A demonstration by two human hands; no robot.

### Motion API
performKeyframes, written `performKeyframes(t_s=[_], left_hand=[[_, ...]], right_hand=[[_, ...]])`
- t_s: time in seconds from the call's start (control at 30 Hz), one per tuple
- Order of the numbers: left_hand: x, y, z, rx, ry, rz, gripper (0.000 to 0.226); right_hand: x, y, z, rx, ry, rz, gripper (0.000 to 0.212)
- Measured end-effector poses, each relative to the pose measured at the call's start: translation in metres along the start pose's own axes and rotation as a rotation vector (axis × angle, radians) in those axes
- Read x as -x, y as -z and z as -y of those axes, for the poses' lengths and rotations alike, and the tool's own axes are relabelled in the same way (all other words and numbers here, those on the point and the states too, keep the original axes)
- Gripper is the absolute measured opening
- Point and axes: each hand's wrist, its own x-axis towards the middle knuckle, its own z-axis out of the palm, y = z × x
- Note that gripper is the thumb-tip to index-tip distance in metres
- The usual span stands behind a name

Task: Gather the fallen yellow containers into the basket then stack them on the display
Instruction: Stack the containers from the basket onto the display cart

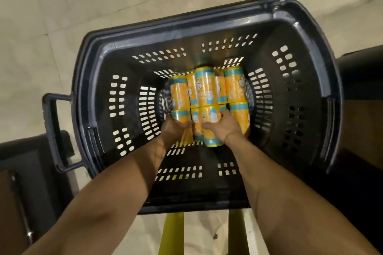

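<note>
Several yellow containers (205,89) with teal bands lie on their sides in two rows at the bottom of a deep dark blue basket (306,93). Both my arms reach down into it. My left hand (176,129) curls round a container (181,115) in the near row at the left. My right hand (222,125) grips another container (210,128) just beside it, which sits on top of the near row. My hands hide parts of the near containers.
The basket has perforated walls and a handle (54,130) sticking out at its left. It stands on a pale tiled floor (62,6). Dark furniture (24,182) is at the lower left and a dark surface (362,68) at the right. Yellow-green legs (172,234) show below.
</note>
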Motion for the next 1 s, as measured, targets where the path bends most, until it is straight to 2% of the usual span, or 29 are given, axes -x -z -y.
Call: performKeyframes(t_s=[0.07,0.2,0.23,0.3,0.37,0.5,0.57,0.63,0.73,0.83,1.0], left_hand=[[-0.004,0.004,0.004,0.061,0.004,0.031,0.07],[0.065,0.027,-0.055,0.146,-0.021,0.056,0.028],[0.078,0.032,-0.063,0.176,-0.029,0.042,0.028],[0.101,0.044,-0.076,0.269,-0.067,0.04,0.044],[0.124,0.056,-0.091,0.336,-0.155,0.057,0.053],[0.191,0.086,-0.136,0.374,-0.346,0.046,0.034],[0.232,0.098,-0.156,0.422,-0.451,0.055,0.042],[0.274,0.107,-0.177,0.473,-0.579,0.109,0.053],[0.346,0.117,-0.212,0.507,-0.769,0.192,0.049],[0.424,0.119,-0.248,0.508,-0.933,0.262,0.064],[0.563,0.108,-0.299,0.433,-1.213,0.408,0.065]], right_hand=[[0.009,0.014,0.002,-0.102,0.006,0.057,0.07],[0.042,0.044,0.011,-0.393,0.012,0.096,0.086],[0.051,0.052,0.013,-0.468,0.033,0.099,0.081],[0.076,0.066,0.025,-0.567,0.09,0.088,0.065],[0.108,0.08,0.04,-0.621,0.183,0.058,0.061],[0.185,0.111,0.063,-0.67,0.38,-0.074,0.059],[0.229,0.133,0.068,-0.681,0.479,-0.153,0.059],[0.277,0.156,0.069,-0.645,0.561,-0.235,0.061],[0.352,0.185,0.063,-0.636,0.665,-0.363,0.065],[0.426,0.208,0.053,-0.642,0.769,-0.495,0.068],[0.562,0.245,0.024,-0.644,0.927,-0.714,0.049]])
